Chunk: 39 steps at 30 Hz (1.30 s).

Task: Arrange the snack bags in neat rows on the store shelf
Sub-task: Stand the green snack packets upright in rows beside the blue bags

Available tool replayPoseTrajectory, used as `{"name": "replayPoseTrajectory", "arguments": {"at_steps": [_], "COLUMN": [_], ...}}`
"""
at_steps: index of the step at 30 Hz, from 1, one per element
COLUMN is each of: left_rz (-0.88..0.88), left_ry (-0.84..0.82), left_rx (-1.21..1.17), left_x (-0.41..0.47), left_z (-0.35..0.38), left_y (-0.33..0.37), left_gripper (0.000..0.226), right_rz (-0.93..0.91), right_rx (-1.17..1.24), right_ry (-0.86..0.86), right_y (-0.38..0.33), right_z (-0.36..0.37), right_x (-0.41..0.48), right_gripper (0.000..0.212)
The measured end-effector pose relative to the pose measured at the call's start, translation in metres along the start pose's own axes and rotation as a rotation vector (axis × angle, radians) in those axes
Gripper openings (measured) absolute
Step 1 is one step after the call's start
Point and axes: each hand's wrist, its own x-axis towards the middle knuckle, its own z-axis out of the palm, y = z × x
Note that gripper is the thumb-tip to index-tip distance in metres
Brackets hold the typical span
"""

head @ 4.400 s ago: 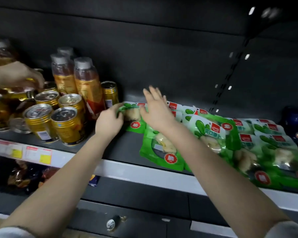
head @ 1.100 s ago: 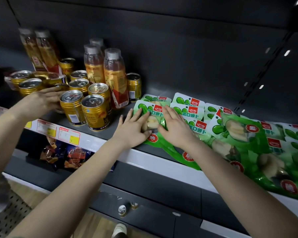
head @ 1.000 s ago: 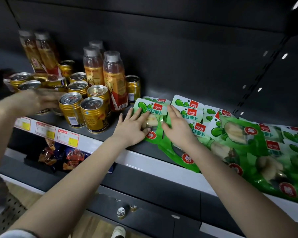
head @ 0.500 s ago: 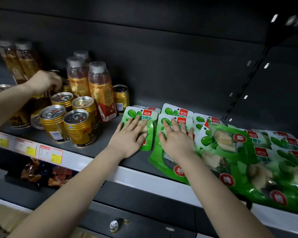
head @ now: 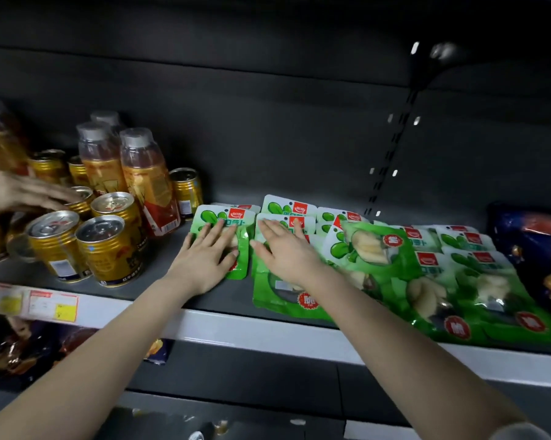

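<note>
Several green and white snack bags lie flat on the dark shelf (head: 210, 300). My left hand (head: 207, 255) presses with flat, spread fingers on the leftmost snack bag (head: 223, 219). My right hand (head: 283, 249) lies flat, fingers straight, on the neighbouring bag (head: 280, 293), which reaches the shelf's front edge. More green bags (head: 372, 246) overlap in a loose pile to the right, and others (head: 288, 208) sit in a row behind my hands.
Gold drink cans (head: 107, 249) and amber bottles (head: 147, 179) stand at the left. Another person's hand (head: 23, 193) touches the cans there. A dark blue bag (head: 534, 249) lies at the far right. Price tags (head: 52, 308) line the white shelf edge.
Both my hands have flattened onto the two left bags and pushed them slightly back and straight. The other person's hand has shifted among the cans.
</note>
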Motion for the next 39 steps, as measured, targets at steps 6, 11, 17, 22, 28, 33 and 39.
{"name": "replayPoseTrajectory", "arguments": {"at_steps": [6, 11, 17, 22, 28, 33, 39], "left_rz": [0.124, 0.291, 0.186, -0.008, -0.091, -0.031, 0.097], "left_ry": [0.250, 0.092, -0.121, -0.101, 0.001, 0.038, 0.052], "left_rx": [-0.164, -0.252, -0.427, -0.571, -0.792, -0.995, -0.785], "left_x": [0.023, 0.041, 0.057, 0.071, 0.082, 0.082, 0.077], "left_z": [-0.040, -0.036, -0.013, -0.007, -0.005, -0.022, -0.086], "left_y": [0.046, 0.127, 0.183, 0.196, 0.201, 0.195, 0.176], "left_gripper": [0.058, 0.071, 0.085, 0.093, 0.075, 0.029, 0.033], "right_rz": [0.063, 0.335, 0.539, 0.511, 0.472, 0.521, 0.457], "right_rx": [0.018, 0.018, -0.042, -0.091, -0.042, 0.119, 0.144], "right_ry": [0.305, 0.285, -0.039, -0.114, -0.056, 0.052, 0.501], "right_y": [0.038, 0.098, 0.139, 0.141, 0.142, 0.145, 0.131], "right_z": [-0.050, -0.058, -0.032, -0.020, -0.020, -0.027, -0.062], "right_x": [-0.022, -0.070, -0.129, -0.138, -0.139, -0.137, -0.121], "right_gripper": [0.053, 0.053, 0.065, 0.072, 0.067, 0.063, 0.057]}}
